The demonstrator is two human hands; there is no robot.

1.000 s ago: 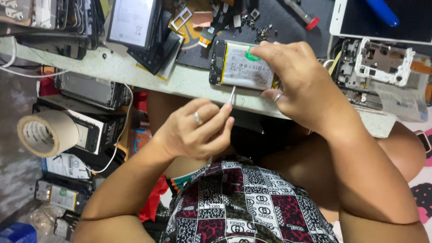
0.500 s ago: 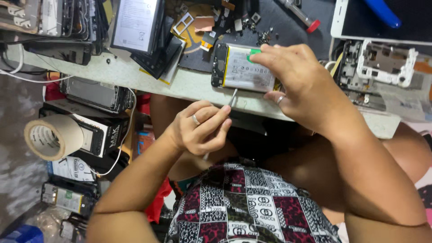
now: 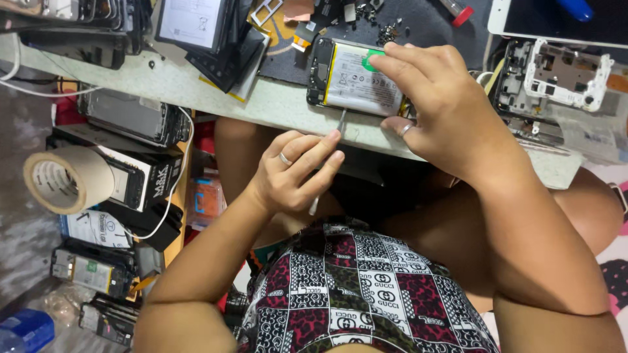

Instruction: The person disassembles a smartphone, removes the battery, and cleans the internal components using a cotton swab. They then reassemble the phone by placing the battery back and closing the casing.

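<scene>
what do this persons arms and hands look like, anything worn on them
Both forearms are bare, with no sleeves in view. The left hand wears a thin silver-coloured ring, and the right hand has a similar ring on a finger near its lower edge. No gloves, watch or bracelets show. The garment below is patterned in black, white and dark red squares.

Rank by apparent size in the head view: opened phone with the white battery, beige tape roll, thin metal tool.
1. Opened phone with white battery and beige tape roll: look alike, and the roll sits at a different depth, so unranked.
2. Thin metal tool in the left hand: smallest.
</scene>
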